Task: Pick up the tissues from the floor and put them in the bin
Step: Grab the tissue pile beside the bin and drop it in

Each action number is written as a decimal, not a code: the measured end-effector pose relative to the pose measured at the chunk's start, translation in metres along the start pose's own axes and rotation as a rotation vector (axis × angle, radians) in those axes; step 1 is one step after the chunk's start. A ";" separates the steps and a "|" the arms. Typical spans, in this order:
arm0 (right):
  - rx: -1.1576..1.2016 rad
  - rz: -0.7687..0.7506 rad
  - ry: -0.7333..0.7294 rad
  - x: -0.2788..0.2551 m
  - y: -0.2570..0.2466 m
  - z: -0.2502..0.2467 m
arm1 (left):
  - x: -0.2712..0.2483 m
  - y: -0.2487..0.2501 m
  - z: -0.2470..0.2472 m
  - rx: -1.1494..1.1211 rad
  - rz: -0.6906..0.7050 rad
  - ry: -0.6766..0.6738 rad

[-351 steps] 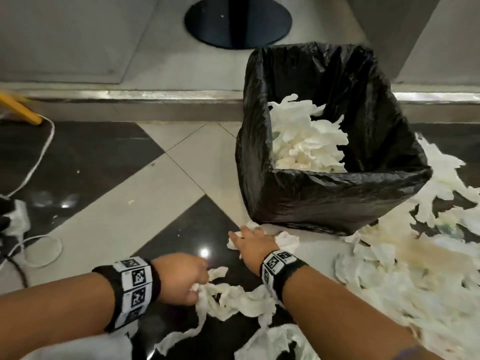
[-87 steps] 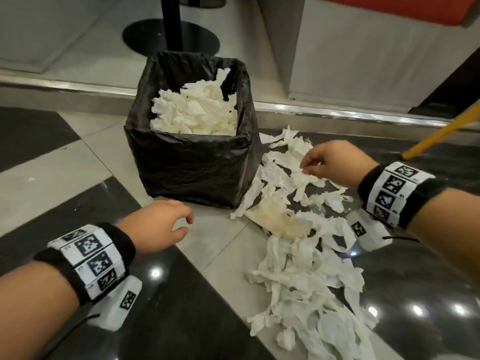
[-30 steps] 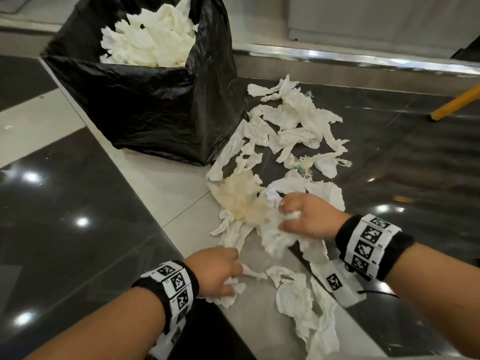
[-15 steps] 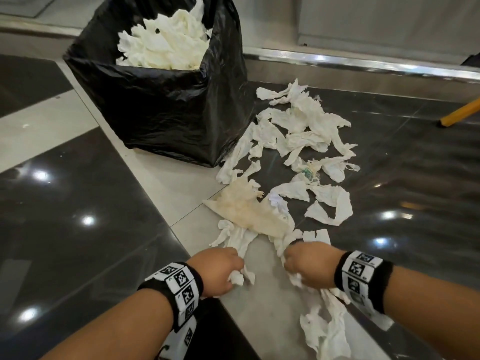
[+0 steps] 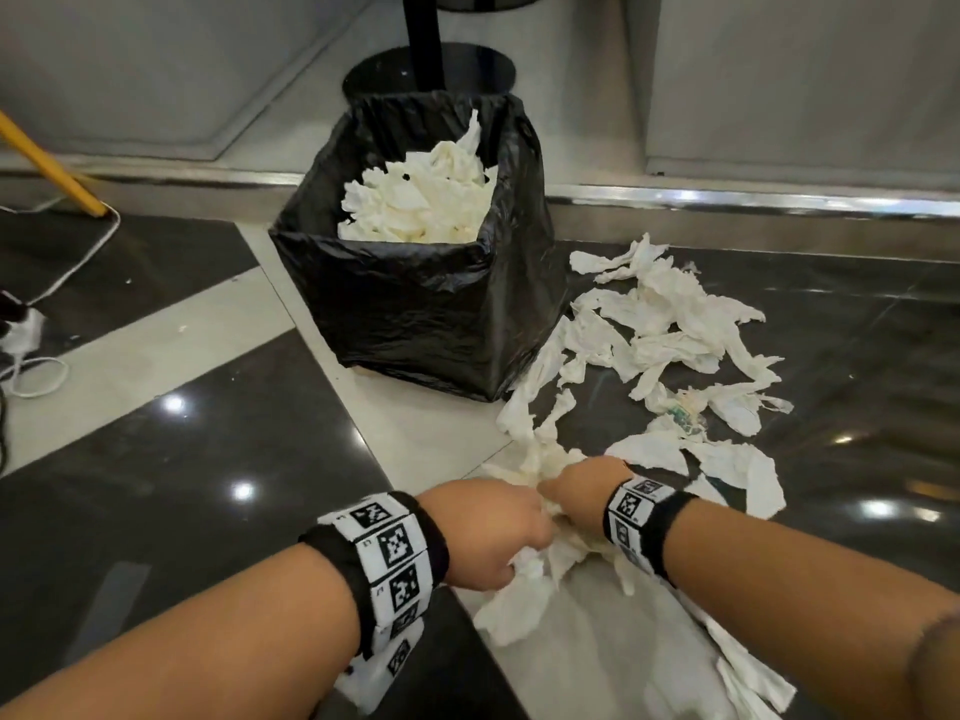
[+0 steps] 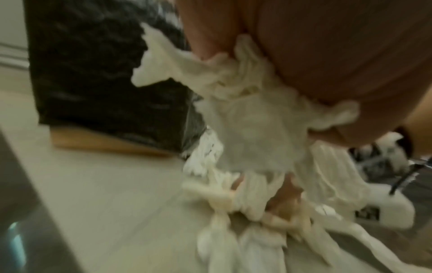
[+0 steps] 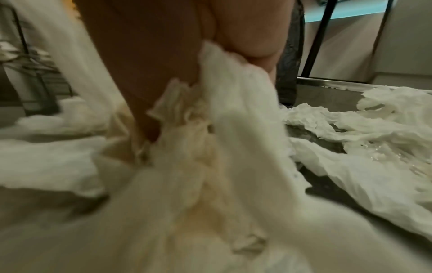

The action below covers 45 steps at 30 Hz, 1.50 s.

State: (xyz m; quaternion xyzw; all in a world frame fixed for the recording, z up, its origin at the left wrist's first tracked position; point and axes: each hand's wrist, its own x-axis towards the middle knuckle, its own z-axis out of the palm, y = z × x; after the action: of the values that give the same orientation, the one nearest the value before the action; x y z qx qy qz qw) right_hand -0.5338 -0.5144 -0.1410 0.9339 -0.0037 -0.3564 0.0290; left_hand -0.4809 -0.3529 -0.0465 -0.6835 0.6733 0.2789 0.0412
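Note:
A bin (image 5: 415,314) lined with a black bag stands on the floor, heaped with white tissues (image 5: 421,205). More tissues (image 5: 670,324) lie scattered on the floor to its right. Close in front of the bin, my left hand (image 5: 493,537) and right hand (image 5: 576,491) sit side by side, each gripping a bunch of tissues (image 5: 540,558) gathered between them. The left wrist view shows tissues (image 6: 247,118) crumpled in that hand's fingers, with the bin (image 6: 100,77) behind. Bunched tissues (image 7: 210,133) fill the right wrist view under my right hand.
A black round pole base (image 5: 431,70) stands behind the bin past a metal floor strip (image 5: 753,202). A yellow stick (image 5: 52,168) and white cord (image 5: 62,272) lie at far left. More tissue strips (image 5: 748,667) trail near my right forearm.
Both hands have drawn together and bunched the nearby tissues between them. The view has tilted up, showing the whole bin and the pole behind it.

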 end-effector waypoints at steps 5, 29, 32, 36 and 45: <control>0.398 0.073 0.222 0.004 0.019 -0.032 | -0.048 -0.034 -0.075 0.041 -0.072 0.142; 1.306 0.000 1.418 -0.052 0.034 -0.379 | -0.069 -0.155 -0.259 -0.510 -0.637 0.945; 0.944 0.112 1.043 -0.004 0.032 -0.364 | -0.065 -0.180 -0.239 -0.391 -0.781 0.603; 0.727 0.114 0.720 -0.001 0.050 -0.327 | -0.074 -0.177 -0.214 -0.193 -0.785 0.668; 0.425 0.125 0.221 -0.114 0.066 -0.066 | -0.021 -0.076 -0.032 0.135 -0.044 0.161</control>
State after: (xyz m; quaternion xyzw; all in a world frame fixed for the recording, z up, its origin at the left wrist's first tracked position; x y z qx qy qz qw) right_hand -0.5742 -0.5736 -0.0126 0.9503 -0.1334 -0.2406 -0.1458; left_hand -0.3978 -0.3414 -0.0348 -0.7140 0.6764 0.1764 0.0391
